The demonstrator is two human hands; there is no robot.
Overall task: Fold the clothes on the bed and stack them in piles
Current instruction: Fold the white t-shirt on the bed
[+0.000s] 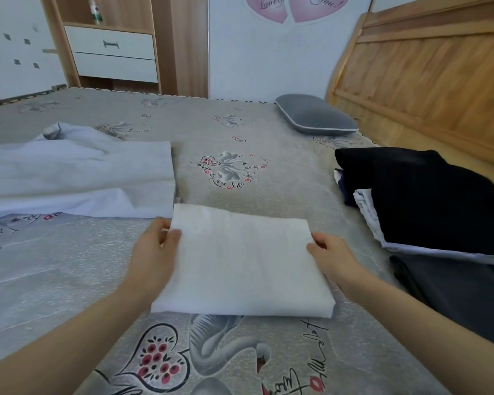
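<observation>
1. White folded cloth [241,260] lies flat on the bed [54,266], near its front middle.
2. Left hand [154,249] grips the cloth's left edge, thumb on top and fingers curled beneath.
3. Right hand [332,256] holds the right edge, fingers tucked under it.
4. Pale blue-white garment [77,175] lies spread at the left, just beside the cloth's far corner.
5. Dark clothes pile [428,201] sits at the right, with a white piece showing between its layers.
6. Grey pillow [315,118] rests by the wooden headboard [428,81].
7. Shelf unit [111,49] behind the bed has two shut white drawers and a bottle [95,10] on top.
</observation>
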